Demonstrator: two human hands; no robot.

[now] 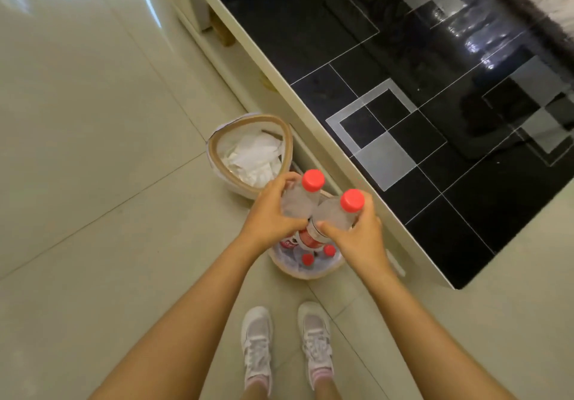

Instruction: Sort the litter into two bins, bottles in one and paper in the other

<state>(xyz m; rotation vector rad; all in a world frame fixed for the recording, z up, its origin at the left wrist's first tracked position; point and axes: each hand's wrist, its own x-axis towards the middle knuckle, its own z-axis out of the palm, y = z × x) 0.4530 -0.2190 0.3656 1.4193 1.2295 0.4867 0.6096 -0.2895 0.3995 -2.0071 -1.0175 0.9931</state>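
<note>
My left hand (269, 216) grips a clear plastic bottle with a red cap (302, 196). A second clear bottle with a red cap (340, 212) is held in my right hand (362, 239). Both bottles stand upright side by side, directly above the near bin (306, 271), which holds several red-capped bottles (308, 259). Just beyond it stands the far bin (287, 139), lined with a white bag and holding crumpled white paper (254, 159).
A low table with a glossy black top (403, 89) and white edge runs along the right of both bins. Pale floor tiles (93, 151) spread to the left. My white shoes (287, 347) stand just behind the near bin.
</note>
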